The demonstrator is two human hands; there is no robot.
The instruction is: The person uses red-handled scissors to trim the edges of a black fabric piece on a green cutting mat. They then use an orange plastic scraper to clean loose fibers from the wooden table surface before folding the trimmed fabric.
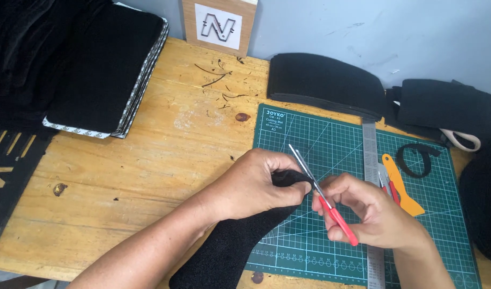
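Cutting black fabric over green mat.
Left hand pinches black fabric strip; right hand, at 3 o'clock, grips red-handled scissors, blades parted.

My left hand covers the top end of the black felt strip; its lower end runs off the bottom edge. Scissors: red handles mostly buried in my right hand, blade tips too fine to tell if parted. Steel ruler cut off at bottom; markings unreadable. Second red-handled tool half hidden behind right fingers. Black fabric stack cropped at the top left.
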